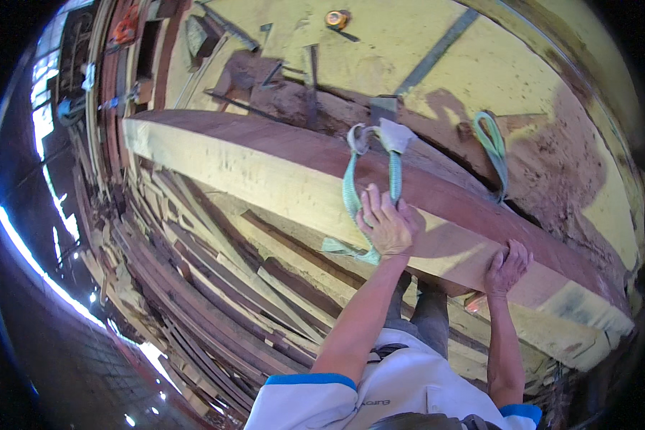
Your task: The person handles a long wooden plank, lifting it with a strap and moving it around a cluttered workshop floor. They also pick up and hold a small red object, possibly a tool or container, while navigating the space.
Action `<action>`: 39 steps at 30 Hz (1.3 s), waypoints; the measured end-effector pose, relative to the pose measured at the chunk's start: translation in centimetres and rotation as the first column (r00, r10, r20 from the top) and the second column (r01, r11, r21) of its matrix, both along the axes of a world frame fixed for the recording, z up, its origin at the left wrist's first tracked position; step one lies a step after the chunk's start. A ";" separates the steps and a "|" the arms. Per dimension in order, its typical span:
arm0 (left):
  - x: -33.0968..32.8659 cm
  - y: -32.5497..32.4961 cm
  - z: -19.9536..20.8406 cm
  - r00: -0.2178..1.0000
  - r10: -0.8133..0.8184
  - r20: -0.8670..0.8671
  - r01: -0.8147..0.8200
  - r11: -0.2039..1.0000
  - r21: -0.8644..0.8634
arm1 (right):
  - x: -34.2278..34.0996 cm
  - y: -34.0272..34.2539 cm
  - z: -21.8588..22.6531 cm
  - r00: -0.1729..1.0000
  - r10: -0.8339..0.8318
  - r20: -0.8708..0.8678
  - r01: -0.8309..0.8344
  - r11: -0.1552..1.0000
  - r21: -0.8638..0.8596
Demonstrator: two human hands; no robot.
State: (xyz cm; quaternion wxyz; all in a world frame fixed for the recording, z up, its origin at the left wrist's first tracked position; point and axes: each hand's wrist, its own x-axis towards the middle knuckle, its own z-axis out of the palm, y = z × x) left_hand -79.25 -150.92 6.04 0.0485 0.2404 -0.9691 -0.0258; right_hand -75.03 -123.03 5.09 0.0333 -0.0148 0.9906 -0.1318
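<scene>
A long, thick wooden beam (pixel 265 168) runs from the upper left to the lower right, with a pale near face and a reddish-brown top. My left hand (pixel 393 226) lies on its near upper edge with fingers stretched out and slightly apart, between the two runs of a green webbing strap (pixel 350 190) looped around the beam. Farther right, my right hand (pixel 507 271) has its fingers bent over the same edge, gripping the beam. A pale grey wrap (pixel 396 135) covers part of the strap's top. Where the strap passes beneath the beam is hidden.
Behind the beam is a dusty yellow surface (pixel 437 21) with an orange tape measure (pixel 337 19), a flat metal bar (pixel 437 51) and several metal pieces. Another green strap loop (pixel 491 147) stands at the right. Stacked timber strips (pixel 229 301) fill the left and near side.
</scene>
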 end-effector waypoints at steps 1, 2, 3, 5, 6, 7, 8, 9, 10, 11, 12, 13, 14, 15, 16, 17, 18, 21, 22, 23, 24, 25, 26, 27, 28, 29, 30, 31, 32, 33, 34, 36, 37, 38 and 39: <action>0.0 0.0 0.1 1.000 0.008 -0.002 -0.008 1.000 0.005 | 0.0 0.0 -0.1 1.000 -0.004 -0.020 0.004 1.000 0.006; 0.0 0.1 0.1 1.000 0.007 -0.006 -0.007 1.000 0.012 | 0.0 0.0 -0.2 1.000 -0.002 -0.012 0.002 1.000 0.011; 0.0 0.1 0.2 1.000 0.018 -0.012 -0.017 0.999 0.041 | 0.0 0.0 -0.2 1.000 -0.001 -0.013 0.001 1.000 0.016; 0.1 0.1 0.1 1.000 0.021 -0.005 -0.021 0.999 0.045 | 0.1 0.1 -0.3 1.000 0.003 -0.017 -0.002 1.000 0.024; 0.2 0.1 0.1 0.999 0.033 0.005 -0.033 0.998 0.047 | 0.1 0.1 -0.3 1.000 0.009 -0.020 -0.008 1.000 0.024; 0.2 0.1 0.0 0.999 0.033 -0.009 -0.033 0.998 0.048 | 0.2 0.2 -0.4 1.000 0.012 -0.010 -0.012 0.999 0.031; 0.2 0.0 0.0 0.999 0.031 -0.021 -0.030 0.999 0.042 | 0.2 0.3 -0.4 0.999 0.021 -0.030 -0.020 1.000 0.021; 0.3 0.0 0.0 0.999 0.033 -0.028 -0.032 0.999 0.041 | 0.3 0.3 -0.5 0.999 0.028 -0.036 -0.027 0.999 0.020; 0.3 0.0 -0.1 0.999 0.032 -0.036 -0.030 0.999 0.037 | 0.3 0.3 -0.6 0.999 0.023 -0.034 -0.023 1.000 0.013; 0.3 0.0 -0.1 0.999 0.036 -0.035 -0.035 0.999 0.038 | 0.4 0.4 -0.7 0.999 0.034 -0.041 -0.032 0.999 0.031; 0.3 -0.1 -0.1 0.999 0.044 -0.032 -0.042 0.998 0.041 | 0.4 0.4 -0.8 0.999 0.031 -0.039 -0.029 0.999 0.045; 0.3 0.0 0.0 0.998 0.048 -0.032 -0.047 0.998 0.044 | 0.4 0.4 -0.9 0.999 0.018 -0.050 -0.016 0.999 0.051; 0.3 0.0 0.0 0.998 0.042 -0.040 -0.041 0.998 0.041 | 0.5 0.4 -1.0 0.998 0.033 -0.052 -0.030 0.997 0.069; 0.3 0.0 0.0 0.998 0.051 -0.045 -0.048 0.997 0.052 | 0.5 0.4 -1.1 0.997 0.038 -0.065 -0.033 0.996 0.077; 0.3 0.1 0.1 0.997 0.049 -0.058 -0.046 0.997 0.058 | 0.6 0.4 -1.1 0.994 0.053 -0.098 -0.045 0.996 0.081; 0.2 0.1 0.1 0.997 0.053 -0.058 -0.049 0.997 0.068 | 0.6 0.4 -1.0 0.996 0.037 -0.077 -0.030 0.995 0.092; 0.3 0.1 0.2 0.997 0.051 -0.066 -0.046 0.997 0.065 | 0.6 0.4 -1.0 0.997 0.033 -0.073 -0.026 0.995 0.097; 0.2 0.1 0.2 0.997 0.058 -0.053 -0.054 0.996 0.065 | 0.6 0.2 -0.7 0.998 0.024 -0.060 -0.019 0.997 0.081; 0.3 0.1 0.2 0.997 0.059 -0.048 -0.056 0.996 0.063 | 0.5 0.1 -0.6 0.999 0.015 -0.044 -0.012 0.998 0.066; 0.3 0.1 0.2 0.997 0.056 -0.053 -0.053 0.997 0.056 | 0.4 0.0 -0.6 0.998 0.018 -0.053 -0.015 0.998 0.061; 0.3 0.0 0.1 0.998 0.060 -0.029 -0.058 0.997 0.056 | 0.4 -0.1 -0.5 0.999 0.015 -0.052 -0.012 0.999 0.052; 0.4 0.0 0.1 0.998 0.059 -0.017 -0.058 0.997 0.054 | 0.3 -0.1 -0.5 0.997 0.011 -0.083 -0.009 1.000 0.028; 0.5 0.0 0.0 0.998 0.054 0.012 -0.055 0.997 0.062 | 0.3 -0.1 -0.5 0.998 0.018 -0.061 -0.016 0.999 0.034; 0.5 0.0 -0.1 0.998 0.069 0.014 -0.069 0.996 0.054 | 0.3 -0.2 -0.6 0.997 0.019 -0.072 -0.017 0.999 0.032; 0.7 0.0 -0.1 0.997 0.068 0.038 -0.071 0.995 0.065 | 0.3 -0.1 -0.5 0.998 0.006 -0.060 -0.003 0.999 0.047; 0.7 0.1 -0.2 0.997 0.055 0.059 -0.060 0.994 0.093 | 0.4 -0.1 -0.6 0.997 0.017 -0.071 -0.015 1.000 0.025; 0.7 0.0 -0.4 0.997 0.059 0.042 -0.063 0.993 0.104 | 0.4 0.0 -0.5 0.997 0.013 -0.080 -0.012 1.000 0.011; 0.7 0.0 -0.5 0.998 0.054 0.030 -0.058 0.990 0.129 | 0.4 0.0 -0.6 0.999 0.005 -0.046 -0.005 1.000 0.009; 0.6 0.1 -0.7 0.998 0.059 0.012 -0.061 0.986 0.154 | 0.4 0.1 -0.5 0.999 0.001 -0.039 -0.001 1.000 0.005; 0.6 0.3 -0.7 0.999 0.041 0.009 -0.041 0.995 0.085 | 0.4 0.3 -0.4 1.000 -0.012 -0.024 0.012 1.000 -0.006; 0.4 0.5 -0.8 0.999 0.040 -0.025 -0.039 0.998 0.041 | 0.3 0.3 -0.4 1.000 -0.013 -0.022 0.012 0.999 -0.031; 0.3 0.7 -0.7 1.000 0.009 -0.014 -0.009 1.000 -0.008 | 0.2 0.3 -0.1 0.999 -0.010 -0.038 0.010 1.000 -0.007; 0.2 0.8 -0.6 1.000 0.009 -0.009 -0.010 1.000 -0.020 | 0.1 0.3 0.0 0.998 -0.018 -0.054 0.018 1.000 -0.009; 0.2 0.8 -0.5 1.000 0.017 -0.007 -0.017 0.999 -0.042 | 0.0 0.2 0.1 0.998 -0.019 -0.055 0.018 1.000 -0.010; 0.1 0.7 -0.5 1.000 0.009 -0.004 -0.009 0.999 -0.045 | 0.0 0.1 0.1 0.999 -0.024 -0.043 0.024 1.000 -0.014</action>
